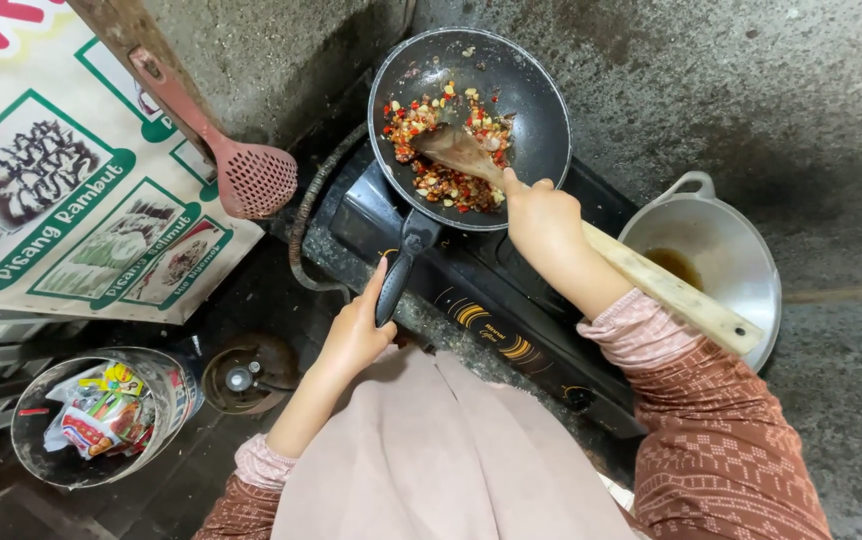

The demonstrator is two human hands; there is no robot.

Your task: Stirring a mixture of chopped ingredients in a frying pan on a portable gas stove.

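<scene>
item: dark frying pan (541,110) on a black gas stove (481,290), holding a chopped mix (446,140) of red, yellow and pale bits heaped toward the near-left half; the far half of the pan shows bare.
item: wooden spatula (461,152), blade resting in the mix, long pale handle running back past the wrist.
left hand (356,335): fingers closed around the pan's black handle (396,285), thumb raised alongside it.
right hand (543,222): fingers wrapped around the spatula shaft just behind the blade.
progress, judged: the bits look glossy and partly browned, so frying seems well under way; nothing else is in the pan yet, and the mix is not turned out anywhere.
nearby: silver wok (721,250) with two loop handles, just right of the stove, with a little brown oil pooled at its bottom; pink slotted skimmer (251,178) hanging at left by a printed banner (61,190); round bin (71,430) of wrappers lower left; gas regulator (243,378) beside it.
surface and room: rough grey concrete wall and floor, stained and gritty; the counter edge under the stove is worn and dusty.
</scene>
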